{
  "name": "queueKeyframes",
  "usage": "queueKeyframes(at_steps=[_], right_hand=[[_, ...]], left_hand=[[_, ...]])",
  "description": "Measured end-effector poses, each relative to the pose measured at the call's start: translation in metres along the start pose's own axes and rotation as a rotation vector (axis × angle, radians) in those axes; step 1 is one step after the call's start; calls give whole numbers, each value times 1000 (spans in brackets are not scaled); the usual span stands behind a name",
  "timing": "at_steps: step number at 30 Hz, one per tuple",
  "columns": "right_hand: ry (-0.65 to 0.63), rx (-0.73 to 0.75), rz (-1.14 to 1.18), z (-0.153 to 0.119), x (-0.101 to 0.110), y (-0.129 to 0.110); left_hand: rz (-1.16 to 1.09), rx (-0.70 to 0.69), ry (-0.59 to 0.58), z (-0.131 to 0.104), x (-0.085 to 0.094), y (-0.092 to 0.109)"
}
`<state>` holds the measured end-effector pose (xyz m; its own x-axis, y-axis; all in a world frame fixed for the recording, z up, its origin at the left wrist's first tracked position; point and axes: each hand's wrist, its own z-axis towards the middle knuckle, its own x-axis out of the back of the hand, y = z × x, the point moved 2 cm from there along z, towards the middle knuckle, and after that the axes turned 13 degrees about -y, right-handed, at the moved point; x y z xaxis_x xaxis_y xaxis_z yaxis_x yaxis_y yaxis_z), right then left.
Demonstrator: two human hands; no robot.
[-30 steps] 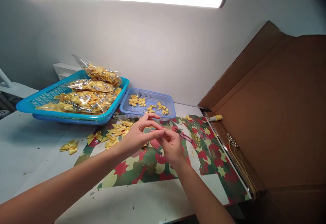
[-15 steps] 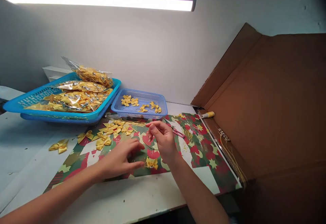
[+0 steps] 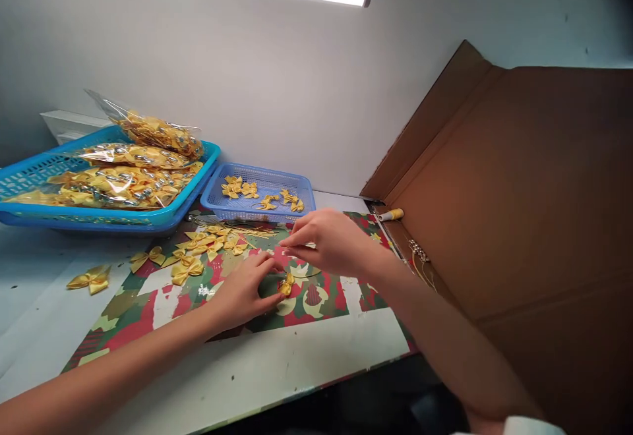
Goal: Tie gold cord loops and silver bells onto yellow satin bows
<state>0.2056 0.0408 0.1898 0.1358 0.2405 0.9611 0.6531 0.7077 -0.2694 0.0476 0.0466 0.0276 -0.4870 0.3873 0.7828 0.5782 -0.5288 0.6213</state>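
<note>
My left hand [image 3: 247,292] rests low over the patterned sheet, thumb and fingers closed about a small yellow ribbon bow [image 3: 286,284], which appears turned on edge at the fingertips. Just above and to the right is my right hand [image 3: 333,240], its fingers pinched together; whatever lies between them is too small to make out. A thin cord [image 3: 311,275] curves below the right hand. Left of my hands, several loose yellow bows [image 3: 186,269] lie on the patterned sheet [image 3: 141,319], and thin gold strands [image 3: 252,229] lie behind them.
A blue basket [image 3: 205,171] with bagged bows [image 3: 131,184] stands at the left. Beside it, a smaller blue basket [image 3: 247,212] holds several bows. A cardboard panel [image 3: 519,211] walls the right side, with a yellow-and-white roll [image 3: 390,215] and beads [image 3: 418,250] near its foot.
The bow that lay on the sheet is now up at my left fingertips. My right hand has turned over and moved slightly up and right. The view has shifted a little.
</note>
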Motion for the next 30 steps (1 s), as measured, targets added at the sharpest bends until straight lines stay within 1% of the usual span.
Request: queueKeyframes(at_steps=[2,4,6,8,10,11,14,18,20,21,24,25,26,27,28,30], right_hand=[[-128,-39,-68,9,12,-5],[-237,-116,-77,22,17,-8],[-319,-186,-35,39,17,-9],[-377,-191,64,54,18,-8],[-388,-179,156,66,23,-3],[-398,-197,176,71,27,2],[-400,-247,217,78,45,22],[-307,-217,380,72,71,54],[-251,-220,442,63,76,65],[-235,-236,456,59,76,68],[-208,-269,426,48,66,65],[-210,-243,397,47,62,59],[-228,-205,361,47,58,53],[-251,-157,329,48,55,46],[-279,-101,312,49,52,40],[-294,-13,342,52,48,32]], left_hand=[[-2,-9,-19,4,-3,1],[-16,17,-29,8,-8,1],[-37,26,-27,11,-11,0],[-63,0,-47,13,-11,-2],[-89,-32,-70,11,-9,-6],[-102,-42,-78,9,-7,-8],[-137,-54,-90,3,-1,-15],[-173,-62,-110,-1,2,-22],[-178,-61,-98,-2,1,-24],[-178,-57,-72,-3,2,-25],[-193,-60,87,-5,8,-22],[-203,-74,137,-4,13,-20],[-211,-102,157,-3,18,-17],[-214,-127,151,0,24,-13],[-214,-151,112,4,30,-10],[-202,-235,36,13,43,-6]])
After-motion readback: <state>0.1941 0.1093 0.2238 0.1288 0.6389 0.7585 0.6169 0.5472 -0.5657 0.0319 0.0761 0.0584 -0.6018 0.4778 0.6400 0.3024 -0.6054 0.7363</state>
